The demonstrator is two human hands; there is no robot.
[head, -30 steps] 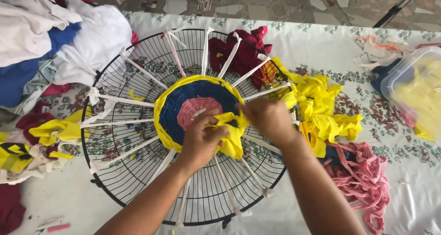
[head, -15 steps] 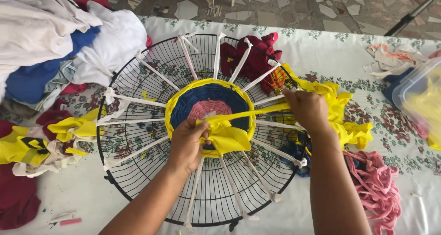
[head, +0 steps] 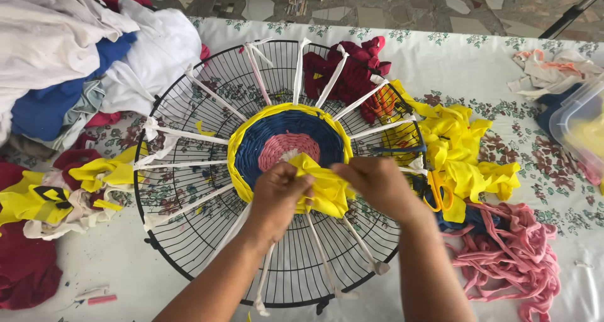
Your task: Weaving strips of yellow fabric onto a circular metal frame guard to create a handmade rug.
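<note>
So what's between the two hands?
Head view: a bunched yellow strip fills the gap between left hand and right hand, both pinching it over the round weave.

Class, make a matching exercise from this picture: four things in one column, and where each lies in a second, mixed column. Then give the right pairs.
Things:
1. round black wire fan guard
2. pile of pink fabric strips
3. clear plastic tub
4. yellow fabric strip

Places:
A. right edge of the table
B. between both hands
C. middle of the table
D. lower right, beside the guard

Pairs: 1-C, 2-D, 3-A, 4-B
</note>
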